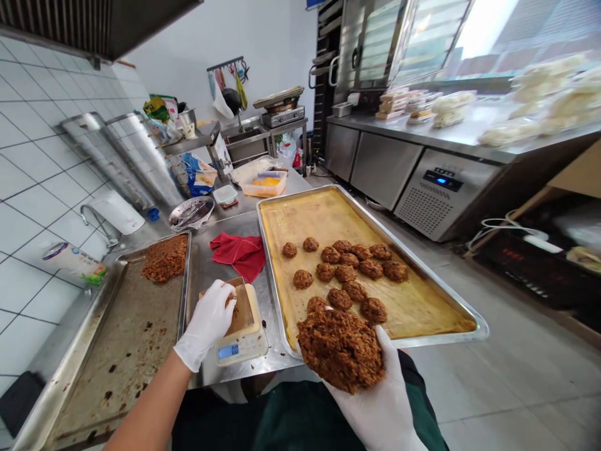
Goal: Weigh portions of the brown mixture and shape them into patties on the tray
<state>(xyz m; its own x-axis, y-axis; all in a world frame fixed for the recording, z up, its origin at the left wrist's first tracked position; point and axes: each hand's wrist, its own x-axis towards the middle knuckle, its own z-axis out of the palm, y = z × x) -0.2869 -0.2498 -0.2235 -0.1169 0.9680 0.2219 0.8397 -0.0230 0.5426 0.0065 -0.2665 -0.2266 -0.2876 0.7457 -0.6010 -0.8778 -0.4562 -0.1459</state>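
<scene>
A big lump of sticky brown filling [345, 351] rests in my gloved right hand [382, 401], fingers wrapped round it from below, in front of the tray. My gloved left hand [211, 319] is over the kitchen scale [241, 344], fingers curled together with a bit of the same brown filling showing at the tips. The scale's display reads 0.0, and a clear square dish [244, 310] sits on its platform. To the right, several rounded balls of filling [345, 274] lie on the large metal tray [451, 307] with a yellowish lining.
At left, a second metal tray [89, 388] holds a slab of filling [164, 257] and scattered crumbs. A red cloth [239, 254] lies between the trays. Behind are a film-covered bowl [191, 213] and a plastic box [265, 183] with orange contents. A steel counter [446, 125] stands across the aisle.
</scene>
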